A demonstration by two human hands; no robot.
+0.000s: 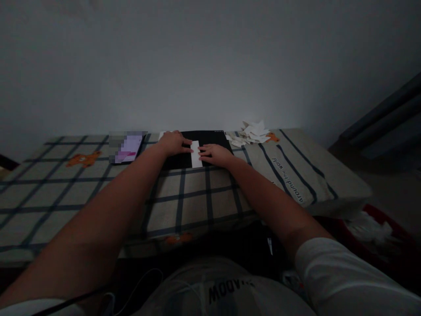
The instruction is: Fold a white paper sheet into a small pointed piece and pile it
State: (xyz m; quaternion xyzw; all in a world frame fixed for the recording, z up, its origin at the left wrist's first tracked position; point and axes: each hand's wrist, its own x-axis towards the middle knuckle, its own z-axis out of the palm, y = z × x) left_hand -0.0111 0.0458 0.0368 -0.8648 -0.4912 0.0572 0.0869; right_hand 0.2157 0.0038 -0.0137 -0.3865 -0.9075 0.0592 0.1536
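A narrow white strip of paper lies upright in my view on a flat black sheet or board. My left hand rests on the black surface, its fingers stretched out to the strip's left edge. From the other side my right hand reaches in, fingers spread, with the fingertips touching the strip's right edge. Both hands lie flat, and neither grips the paper. The strip's lower end reaches the near edge of the black surface.
A heap of white paper pieces sits to the right, near the wall. On the left lies a tablet or phone with a lit screen, partly blurred. A checked cloth covers the table. A red container with white stuff stands below right.
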